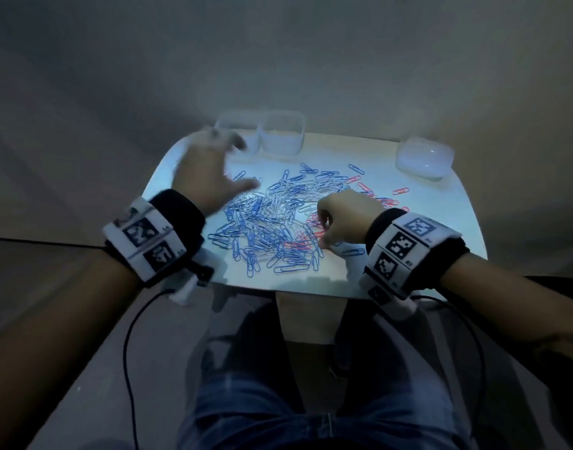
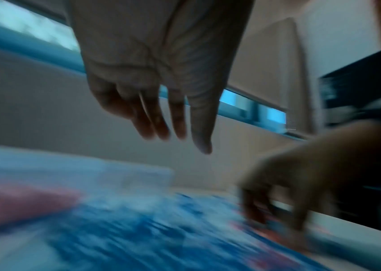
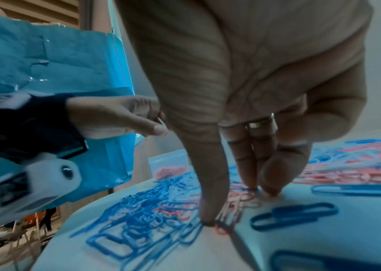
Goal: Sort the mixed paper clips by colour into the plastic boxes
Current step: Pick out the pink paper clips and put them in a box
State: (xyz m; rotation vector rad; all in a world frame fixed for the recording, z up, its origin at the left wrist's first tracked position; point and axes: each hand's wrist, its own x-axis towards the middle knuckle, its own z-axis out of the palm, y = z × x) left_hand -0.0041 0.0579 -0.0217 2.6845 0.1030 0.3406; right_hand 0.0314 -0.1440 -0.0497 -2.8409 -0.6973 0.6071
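A mixed heap of blue, white and red paper clips (image 1: 272,219) covers the white table (image 1: 418,254). Two clear plastic boxes (image 1: 282,138) stand side by side at the far edge, and a third box (image 1: 424,157) sits at the far right. My left hand (image 1: 226,157) hovers, blurred, over the far left box (image 1: 243,125), fingers straight and spread; its wrist view shows the left hand (image 2: 177,135) with nothing plainly in it. My right hand (image 1: 324,235) points down into the red clips (image 1: 311,222). There the right hand (image 3: 235,205) pinches red clips (image 3: 242,198) between thumb and fingertips.
In the right wrist view a clear box (image 3: 168,161) at the far edge holds pinkish-red clips. Loose blue clips (image 3: 293,215) lie near the table's front edge. My knees are under the table, and cables hang from both wrist bands.
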